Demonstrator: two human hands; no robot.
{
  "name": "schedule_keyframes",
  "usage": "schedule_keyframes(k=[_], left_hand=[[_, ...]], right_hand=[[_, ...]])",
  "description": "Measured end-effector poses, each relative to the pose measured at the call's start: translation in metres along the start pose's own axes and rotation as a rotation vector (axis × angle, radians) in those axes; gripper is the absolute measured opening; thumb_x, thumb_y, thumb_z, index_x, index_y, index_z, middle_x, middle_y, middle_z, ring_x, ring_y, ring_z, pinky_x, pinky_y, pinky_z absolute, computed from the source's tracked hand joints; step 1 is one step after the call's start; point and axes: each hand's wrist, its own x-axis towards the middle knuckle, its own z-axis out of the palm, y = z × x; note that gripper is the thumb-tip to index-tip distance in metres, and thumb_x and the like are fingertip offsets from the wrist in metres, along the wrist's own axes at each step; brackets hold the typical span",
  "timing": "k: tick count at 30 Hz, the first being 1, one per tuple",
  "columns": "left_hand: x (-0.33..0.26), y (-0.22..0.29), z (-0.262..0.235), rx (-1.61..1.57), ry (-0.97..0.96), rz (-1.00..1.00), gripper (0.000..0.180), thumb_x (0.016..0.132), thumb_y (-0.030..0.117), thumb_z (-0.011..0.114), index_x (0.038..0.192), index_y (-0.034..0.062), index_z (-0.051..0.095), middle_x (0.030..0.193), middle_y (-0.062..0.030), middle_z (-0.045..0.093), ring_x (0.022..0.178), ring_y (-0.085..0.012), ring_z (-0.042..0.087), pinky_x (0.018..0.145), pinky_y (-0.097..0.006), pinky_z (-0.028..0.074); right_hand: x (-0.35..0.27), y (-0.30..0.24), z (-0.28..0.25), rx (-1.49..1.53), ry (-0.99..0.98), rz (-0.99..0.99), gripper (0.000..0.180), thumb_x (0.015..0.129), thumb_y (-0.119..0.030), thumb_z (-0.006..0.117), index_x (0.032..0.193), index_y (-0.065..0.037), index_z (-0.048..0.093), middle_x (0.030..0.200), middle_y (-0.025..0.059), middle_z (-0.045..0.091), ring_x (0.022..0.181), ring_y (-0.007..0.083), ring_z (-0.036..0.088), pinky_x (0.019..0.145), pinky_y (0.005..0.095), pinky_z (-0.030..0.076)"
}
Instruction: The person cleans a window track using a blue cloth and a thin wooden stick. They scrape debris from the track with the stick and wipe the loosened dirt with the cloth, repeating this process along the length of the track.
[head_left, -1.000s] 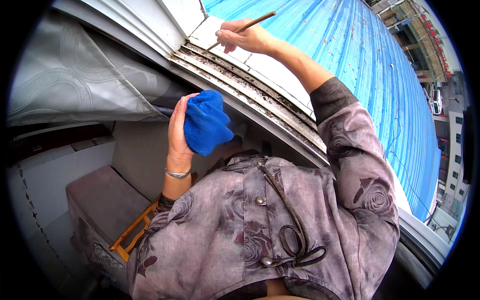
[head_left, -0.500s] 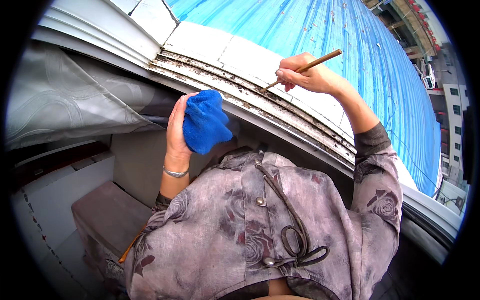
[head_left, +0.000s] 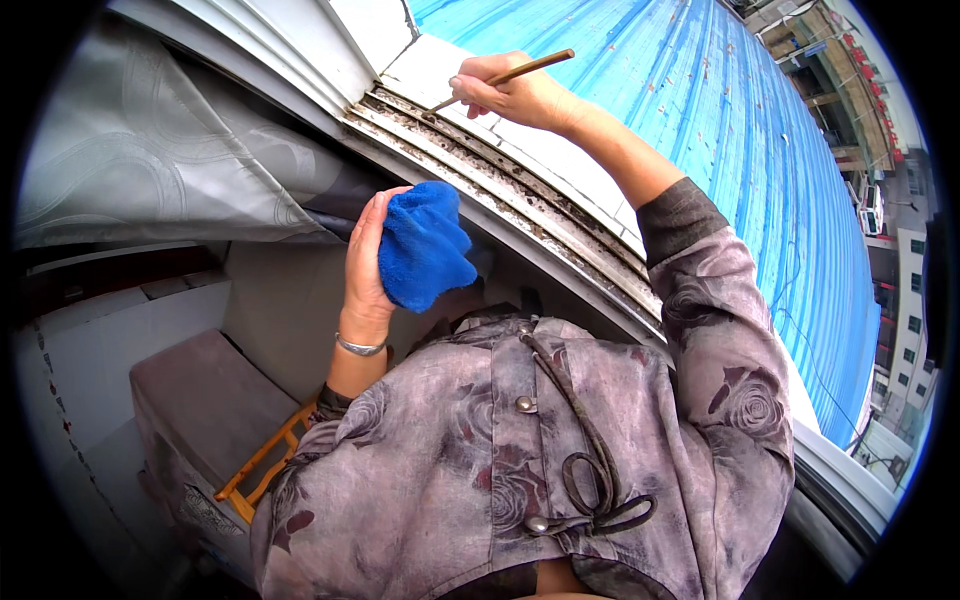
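Note:
My right hand (head_left: 510,92) pinches a thin, tapered brown wooden stick (head_left: 540,65) between thumb and fingers. The stick's narrow tip rests in the window track (head_left: 520,195), near the track's far left end. Dark dirt and crumbs lie along the grooves of this pale frame. A blue fluffy cloth (head_left: 425,245) is bunched in my left hand (head_left: 368,265), held up on the near side of the sill, apart from the track. The cloth covers most of that hand's fingers. A silver bangle (head_left: 360,346) circles my left wrist.
Outside the window spreads a blue corrugated roof (head_left: 700,150), beyond a ledge of white tiles (head_left: 440,65). A grey patterned curtain (head_left: 130,150) hangs at the left. Below it stand a brown-covered box-like piece (head_left: 220,400) and an orange wooden frame (head_left: 265,465).
My right hand has moved left and farther away, carrying the stick's tip along the track toward its left end. My left hand still holds the cloth. The view has shifted slightly.

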Motion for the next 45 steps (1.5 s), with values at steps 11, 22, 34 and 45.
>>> schedule_keyframes(k=[11, 22, 34, 45], left_hand=[[0.006, -0.005, 0.0, 0.003, -0.092, -0.05, 0.041, 0.101, 0.035, 0.042, 0.117, 0.0006, 0.055, 0.106, -0.0122, 0.063, 0.093, -0.02, 0.063, 0.084, -0.033, 0.052], [-0.004, -0.027, 0.036, 0.015, -0.203, -0.129, 0.037, 0.1, 0.033, 0.045, 0.113, 0.0012, 0.059, 0.103, -0.0091, 0.064, 0.091, -0.0161, 0.062, 0.082, -0.029, 0.051], [-0.019, -0.039, 0.049, 0.049, -0.239, -0.14, 0.037, 0.1, 0.033, 0.045, 0.113, 0.0013, 0.059, 0.102, -0.0091, 0.065, 0.09, -0.0161, 0.063, 0.081, -0.029, 0.052], [-0.03, -0.035, 0.067, 0.097, -0.398, -0.245, 0.037, 0.1, 0.03, 0.046, 0.122, 0.001, 0.053, 0.107, -0.0115, 0.063, 0.092, -0.0167, 0.063, 0.083, -0.031, 0.052]], right_hand=[[-0.106, -0.021, -0.041, 0.022, -0.035, 0.216, 0.031, 0.097, -0.026, 0.052, 0.086, 0.001, 0.061, 0.075, 0.0122, 0.065, 0.07, 0.018, 0.067, 0.065, 0.0315, 0.053], [-0.221, -0.039, -0.049, -0.169, 0.109, 0.259, 0.026, 0.094, -0.021, 0.054, 0.079, -0.001, 0.061, 0.068, 0.009, 0.064, 0.066, 0.0218, 0.063, 0.063, 0.0346, 0.049], [-0.199, -0.028, -0.032, -0.288, 0.169, 0.037, 0.023, 0.094, -0.017, 0.057, 0.08, 0.001, 0.059, 0.068, 0.0107, 0.061, 0.063, 0.0238, 0.06, 0.059, 0.0352, 0.048], [-0.227, -0.064, -0.035, -0.375, 0.248, -0.174, 0.011, 0.088, -0.009, 0.062, 0.083, -0.001, 0.059, 0.078, 0.0119, 0.062, 0.069, 0.0279, 0.062, 0.062, 0.0368, 0.05]])
